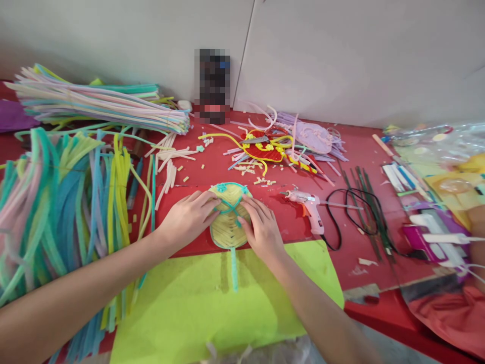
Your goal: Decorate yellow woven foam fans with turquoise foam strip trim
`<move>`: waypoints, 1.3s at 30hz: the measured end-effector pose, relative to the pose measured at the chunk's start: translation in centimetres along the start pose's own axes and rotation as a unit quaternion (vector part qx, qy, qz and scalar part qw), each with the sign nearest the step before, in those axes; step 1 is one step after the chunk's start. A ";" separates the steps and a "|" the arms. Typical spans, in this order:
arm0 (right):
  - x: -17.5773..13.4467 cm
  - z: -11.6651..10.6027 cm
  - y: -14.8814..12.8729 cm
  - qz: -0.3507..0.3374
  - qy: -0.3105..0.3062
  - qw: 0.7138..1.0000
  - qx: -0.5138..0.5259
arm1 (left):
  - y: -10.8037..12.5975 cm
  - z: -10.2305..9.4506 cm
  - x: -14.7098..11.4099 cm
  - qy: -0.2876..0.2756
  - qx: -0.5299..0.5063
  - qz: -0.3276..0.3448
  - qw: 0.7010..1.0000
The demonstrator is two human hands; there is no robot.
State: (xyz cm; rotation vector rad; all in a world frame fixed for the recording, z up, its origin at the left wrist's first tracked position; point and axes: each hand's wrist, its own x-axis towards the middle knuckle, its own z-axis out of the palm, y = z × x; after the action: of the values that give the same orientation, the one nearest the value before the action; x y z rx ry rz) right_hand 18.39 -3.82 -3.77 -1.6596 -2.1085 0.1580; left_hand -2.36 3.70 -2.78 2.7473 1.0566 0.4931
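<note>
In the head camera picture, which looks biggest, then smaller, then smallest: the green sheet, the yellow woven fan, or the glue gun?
1. The green sheet, by far the largest, though it lies nearest the camera.
2. The yellow woven fan, under the left hand and right hand.
3. The glue gun, a little smaller than the fan.

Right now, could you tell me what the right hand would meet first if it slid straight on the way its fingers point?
Probably the left hand: the right hand points leftward across the small yellow woven fan both press on.
</note>
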 end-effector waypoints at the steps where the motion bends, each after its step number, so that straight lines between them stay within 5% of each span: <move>1: 0.0 0.0 0.0 0.000 -0.001 1.000 0.000 | 0.0 0.0 0.0 -0.001 -0.002 -0.002 1.000; 6: 0.1 0.0 -0.1 0.003 0.000 1.000 0.004 | 0.0 0.0 0.0 -0.007 0.001 -0.003 1.000; 13: -0.3 -0.4 0.5 0.066 0.106 0.991 0.043 | -0.2 0.0 0.0 -0.001 -0.008 -0.007 1.000; 21: -0.3 -0.4 0.9 0.085 0.115 0.986 0.081 | -0.1 -0.2 0.0 0.006 -0.048 -0.027 0.998; 26: -0.1 -0.4 0.6 0.117 0.094 0.983 0.103 | -0.1 -0.5 0.2 0.056 -0.063 -0.112 0.990; 32: 0.9 -0.2 -0.2 0.183 0.081 0.959 0.200 | -1.2 0.2 0.6 0.027 -0.214 -0.221 0.951; 39: 3.6 -0.1 -0.1 0.257 0.113 0.867 0.412 | -2.7 0.0 1.3 0.062 -0.445 -0.274 0.850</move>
State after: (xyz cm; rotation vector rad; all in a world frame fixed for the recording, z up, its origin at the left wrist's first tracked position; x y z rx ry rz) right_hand 17.68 -0.45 -2.61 -1.5177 -1.1034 0.8506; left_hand -3.11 6.53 -3.16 1.5449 1.1694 0.8050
